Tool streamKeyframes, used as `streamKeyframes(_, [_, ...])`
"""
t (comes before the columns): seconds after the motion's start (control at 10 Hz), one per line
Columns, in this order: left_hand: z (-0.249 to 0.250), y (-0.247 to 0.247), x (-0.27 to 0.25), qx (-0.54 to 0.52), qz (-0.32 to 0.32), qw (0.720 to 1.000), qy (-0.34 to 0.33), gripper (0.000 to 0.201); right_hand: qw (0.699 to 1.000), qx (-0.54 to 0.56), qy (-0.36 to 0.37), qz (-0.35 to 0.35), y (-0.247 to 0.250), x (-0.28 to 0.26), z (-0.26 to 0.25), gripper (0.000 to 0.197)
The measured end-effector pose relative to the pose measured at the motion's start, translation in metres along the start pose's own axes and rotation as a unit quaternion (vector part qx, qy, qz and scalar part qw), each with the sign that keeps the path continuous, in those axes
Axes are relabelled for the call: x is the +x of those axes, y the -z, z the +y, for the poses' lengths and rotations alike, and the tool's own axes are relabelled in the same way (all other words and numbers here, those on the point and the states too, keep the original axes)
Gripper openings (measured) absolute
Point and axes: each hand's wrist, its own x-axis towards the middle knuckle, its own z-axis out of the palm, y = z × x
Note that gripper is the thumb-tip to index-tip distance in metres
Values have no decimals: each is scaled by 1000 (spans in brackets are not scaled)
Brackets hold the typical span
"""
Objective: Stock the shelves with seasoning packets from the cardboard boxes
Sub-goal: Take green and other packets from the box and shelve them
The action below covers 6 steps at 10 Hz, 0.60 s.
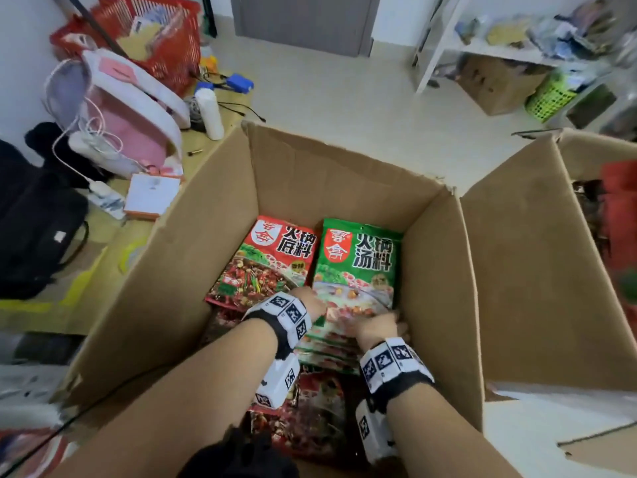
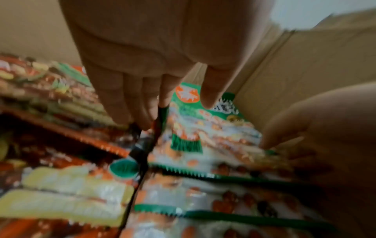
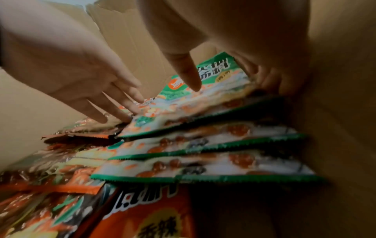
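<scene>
Packets of seasoning fill the bottom of an open cardboard box on the floor. Against the box's right wall sits a stepped stack of green packets; a red packet lies just left of it, with more red ones nearer the viewer. Both hands are down in the box. The left hand has straight, spread fingers touching the stack's left edge. The right hand curls its fingers under the top green packet's right edge, squeezed against the wall, thumb pressing on top. The box's flaps stand open above the arms. A second box touches its right side. White shelves stand well beyond the box, across bare floor
</scene>
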Motion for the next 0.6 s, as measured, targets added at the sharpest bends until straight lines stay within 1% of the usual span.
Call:
streamKeyframes(0.1, [4, 0, 9, -65, 1, 997, 34, 36, 997, -28, -9, 68, -3, 5, 3, 55])
streamKeyframes(0.2, [-4, 22, 6, -94, 86, 990, 54, 36, 997, -4, 33, 63, 0, 2, -2, 41])
streamKeyframes(0.3, [-16, 58, -10, -63, 163, 983, 57, 45, 999, -7, 32, 30, 5, 9, -1, 40])
streamKeyframes(0.4, [-26, 85, -33, -30, 228, 972, 45, 43, 999, 21, 7, -25, 3, 18, 5, 52])
streamKeyframes(0.5, [-35, 96, -55, 5, 258, 966, 13, 33, 1000, 4, -26, 5, -3, 20, 12, 66])
streamKeyframes(0.6, [-45, 100, -68, 11, 275, 961, -1, 26, 999, 25, -21, 16, -2, 13, -1, 42])
